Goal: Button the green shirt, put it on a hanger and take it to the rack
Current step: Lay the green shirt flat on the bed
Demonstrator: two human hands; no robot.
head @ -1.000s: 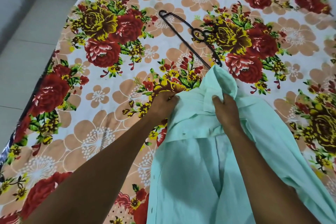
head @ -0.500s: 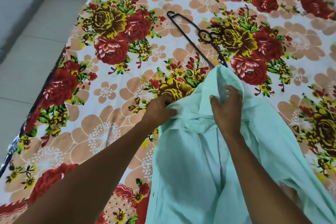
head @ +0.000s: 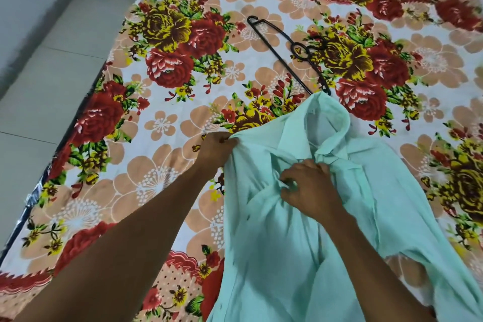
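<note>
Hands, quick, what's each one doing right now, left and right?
Left hand: closed, pinching the left edge of the green shirt.
Right hand: fingers curled, gripping the shirt front just below the collar.
</note>
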